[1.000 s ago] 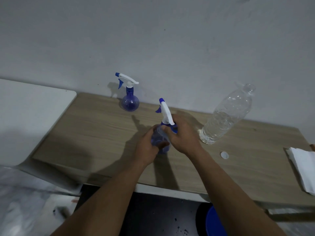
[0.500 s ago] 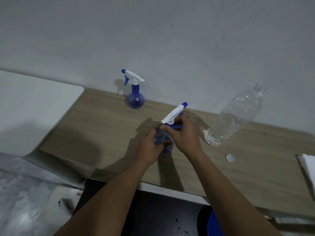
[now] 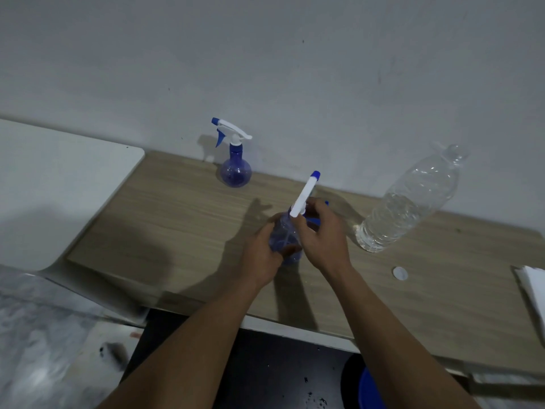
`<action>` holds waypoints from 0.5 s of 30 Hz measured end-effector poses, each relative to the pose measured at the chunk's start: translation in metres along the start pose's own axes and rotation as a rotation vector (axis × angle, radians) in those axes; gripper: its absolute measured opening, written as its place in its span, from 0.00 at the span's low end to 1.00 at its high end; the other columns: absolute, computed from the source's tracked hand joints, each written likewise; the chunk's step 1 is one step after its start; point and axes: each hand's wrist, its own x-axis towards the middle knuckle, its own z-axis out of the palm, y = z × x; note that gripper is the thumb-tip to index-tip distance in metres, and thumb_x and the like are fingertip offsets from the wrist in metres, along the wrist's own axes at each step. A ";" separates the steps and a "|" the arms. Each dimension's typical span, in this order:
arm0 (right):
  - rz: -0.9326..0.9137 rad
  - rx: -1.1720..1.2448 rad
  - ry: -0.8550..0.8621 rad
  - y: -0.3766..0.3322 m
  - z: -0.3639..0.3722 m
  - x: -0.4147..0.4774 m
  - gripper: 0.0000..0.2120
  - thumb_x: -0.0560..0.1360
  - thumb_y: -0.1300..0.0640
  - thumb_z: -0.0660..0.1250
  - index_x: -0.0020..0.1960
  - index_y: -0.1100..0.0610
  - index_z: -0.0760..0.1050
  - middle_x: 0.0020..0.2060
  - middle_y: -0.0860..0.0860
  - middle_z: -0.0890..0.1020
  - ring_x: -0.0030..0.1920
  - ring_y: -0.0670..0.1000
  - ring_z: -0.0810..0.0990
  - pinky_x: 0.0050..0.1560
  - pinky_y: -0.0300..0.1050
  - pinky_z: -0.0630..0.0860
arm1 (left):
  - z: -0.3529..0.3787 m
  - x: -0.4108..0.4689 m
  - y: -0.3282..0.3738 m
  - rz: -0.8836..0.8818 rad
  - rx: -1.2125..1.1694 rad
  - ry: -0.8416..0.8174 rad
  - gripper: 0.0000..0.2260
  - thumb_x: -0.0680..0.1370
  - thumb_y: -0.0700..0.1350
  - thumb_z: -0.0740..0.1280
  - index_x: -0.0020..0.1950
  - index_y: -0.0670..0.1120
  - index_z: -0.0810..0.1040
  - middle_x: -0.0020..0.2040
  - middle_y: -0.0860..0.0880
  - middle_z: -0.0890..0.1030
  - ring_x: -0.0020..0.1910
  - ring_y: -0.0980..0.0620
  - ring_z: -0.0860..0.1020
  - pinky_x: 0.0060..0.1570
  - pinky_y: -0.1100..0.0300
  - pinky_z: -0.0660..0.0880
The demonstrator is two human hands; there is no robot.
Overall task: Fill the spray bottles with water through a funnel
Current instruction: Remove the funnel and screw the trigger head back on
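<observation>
Pale wood-grain tabletop (image 3: 177,219) under a plain grey wall (image 3: 295,69). Front edge nearest, at 6 o'clock; left edge against a white surface with a rounded corner (image 3: 59,187) at 9 o'clock.

Closest of all, below the front edge at 5 o'clock: part of a blue round rim (image 3: 368,391).

At centre, gripped in both hands: one translucent blue, round-bellied plastic spray bottle (image 3: 284,237), upright. Left hand (image 3: 262,255) curled round the belly. Right hand (image 3: 324,234) with fingers closed at the neck, under the white trigger head (image 3: 303,196). Long axis of that head from 7 to 1 o'clock, blue nozzle tip at the 1 o'clock end. Base on the wood or lifted: cannot tell.

At 3 o'clock of the hands, well apart: one white round cap (image 3: 400,273), flat on the wood. Cut by the right border: one stack of white paper (image 3: 530,287).

At 2 o'clock: one clear ribbed plastic water bottle (image 3: 410,202), water in its lower part.

Farthest, at 11 o'clock against the wall: a second blue spray bottle (image 3: 236,172), upright, nozzle toward 9 o'clock. Two spray bottles in all.

Bare wood from 8 to 10 o'clock of the hands, out to the left edge.
</observation>
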 end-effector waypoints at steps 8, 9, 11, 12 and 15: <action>0.010 -0.006 0.001 -0.002 0.001 -0.003 0.09 0.76 0.50 0.72 0.53 0.50 0.77 0.45 0.40 0.82 0.48 0.40 0.81 0.47 0.38 0.78 | 0.002 -0.002 -0.004 0.018 -0.027 0.012 0.26 0.74 0.35 0.72 0.67 0.56 0.74 0.57 0.55 0.81 0.54 0.57 0.80 0.46 0.68 0.79; -0.010 -0.011 0.006 0.000 0.001 -0.004 0.07 0.77 0.51 0.70 0.53 0.52 0.78 0.45 0.42 0.82 0.47 0.43 0.81 0.48 0.44 0.80 | 0.001 -0.002 -0.003 0.035 -0.013 0.017 0.26 0.75 0.34 0.72 0.67 0.56 0.73 0.57 0.55 0.80 0.54 0.58 0.79 0.44 0.72 0.77; -0.006 -0.008 0.008 0.001 0.002 -0.004 0.06 0.77 0.51 0.70 0.51 0.52 0.77 0.44 0.43 0.82 0.47 0.43 0.81 0.47 0.45 0.80 | 0.001 -0.003 -0.004 0.053 0.002 0.021 0.24 0.75 0.34 0.72 0.66 0.55 0.74 0.55 0.56 0.81 0.54 0.59 0.80 0.42 0.73 0.75; 0.017 0.008 0.010 -0.002 0.002 -0.004 0.07 0.76 0.49 0.72 0.49 0.50 0.76 0.43 0.41 0.81 0.47 0.40 0.81 0.46 0.38 0.78 | 0.001 -0.003 -0.004 0.046 -0.007 0.021 0.23 0.75 0.34 0.71 0.66 0.54 0.74 0.53 0.57 0.81 0.52 0.61 0.81 0.41 0.73 0.75; 0.061 0.026 0.026 -0.005 0.002 -0.003 0.12 0.73 0.46 0.75 0.47 0.47 0.72 0.42 0.38 0.80 0.47 0.34 0.79 0.42 0.27 0.73 | 0.003 -0.003 -0.003 0.048 -0.017 0.051 0.24 0.75 0.33 0.71 0.63 0.59 0.75 0.50 0.59 0.80 0.50 0.62 0.81 0.39 0.74 0.75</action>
